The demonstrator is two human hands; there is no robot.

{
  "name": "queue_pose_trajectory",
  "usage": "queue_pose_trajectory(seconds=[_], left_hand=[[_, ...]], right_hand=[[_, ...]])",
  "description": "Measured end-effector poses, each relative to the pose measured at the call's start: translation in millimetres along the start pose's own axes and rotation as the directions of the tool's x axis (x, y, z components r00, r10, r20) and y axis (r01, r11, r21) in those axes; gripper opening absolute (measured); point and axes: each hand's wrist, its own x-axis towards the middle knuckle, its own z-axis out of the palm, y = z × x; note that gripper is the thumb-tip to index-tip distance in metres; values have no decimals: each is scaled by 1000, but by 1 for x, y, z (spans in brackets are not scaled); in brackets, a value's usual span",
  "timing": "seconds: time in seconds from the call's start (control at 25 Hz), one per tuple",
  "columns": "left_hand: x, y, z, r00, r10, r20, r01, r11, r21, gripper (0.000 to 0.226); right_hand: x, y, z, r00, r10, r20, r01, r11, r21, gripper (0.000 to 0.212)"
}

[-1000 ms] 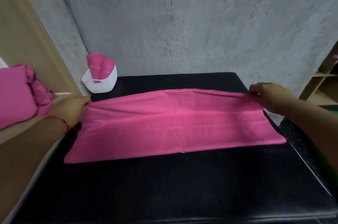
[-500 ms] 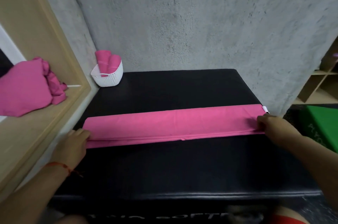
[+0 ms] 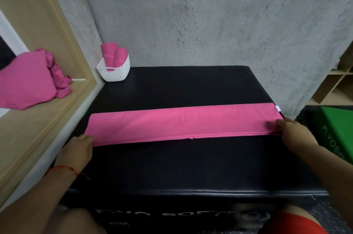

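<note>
- Tabletop point(image 3: 172, 166), black, padded: keep the strip flat on it.
- Pink cloth point(image 3: 183, 123), long folded strip across the middle: square your near edges before creasing.
- Right hand point(image 3: 295, 134): fingers curled, pinching the right end.
- Left hand point(image 3: 76, 149): fingers touch the left corner; whether they grip it cannot be told.

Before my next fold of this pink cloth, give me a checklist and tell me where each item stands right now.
1. The left hand at the near left corner of the pink cloth: ok.
2. The right hand on the near right corner: ok.
3. Hands pinching the cloth or only resting on it: cannot tell.
4. Layers flush along the near edge: not ok, a thin lower lip shows.
5. Cloth flat on the black pad: ok, only faint creases.
6. The white basket apart from the cloth: ok.
</note>
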Motion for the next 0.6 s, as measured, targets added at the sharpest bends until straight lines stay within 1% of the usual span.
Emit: queue_pose_trajectory(seconds=[0.08,0.12,0.16,0.2,0.24,0.28,0.32,0.4,0.44,0.48,0.52,0.6], left_hand=[[0,13,-14,990,-74,123,72,997,27,19],[1,27,-25,969,-126,213,117,992,57,14],[5,47,-37,950,-157,270,133,985,108,9],[11,69,-45,941,-163,295,122,981,152,6],[20,94,-48,943,-143,301,103,984,146,10],[30,121,-47,953,-92,288,75,995,72,14],[40,151,-44,967,-33,255,46,998,-47,20],[68,212,-36,978,69,195,-12,960,-281,33],[82,243,-33,977,100,189,-27,934,-356,37],[95,271,-30,971,132,198,-41,913,-407,40],[105,293,-26,963,155,220,-49,904,-424,44],[111,316,-13,943,183,279,-69,926,-372,52]], right_hand=[[-9,-4,-5,1000,2,31,-2,1000,-9,37],[-13,-10,-9,999,12,44,-11,1000,-14,33],[-15,-19,-12,999,29,45,-28,999,-20,29],[-17,-33,-14,999,43,30,-42,999,-17,27],[-17,-53,-13,999,33,2,-33,999,9,28],[-17,-78,-11,1000,-10,-29,12,998,61,31],[-17,-108,-9,995,-85,-56,91,987,132,35],[-8,-178,-7,957,-273,-103,290,922,256,41],[-2,-214,-7,931,-348,-112,366,887,283,47],[4,-246,-9,916,-389,-95,399,871,285,53],[10,-272,-8,915,-400,-54,399,878,265,58],[16,-298,1,914,-402,52,388,905,173,62]])
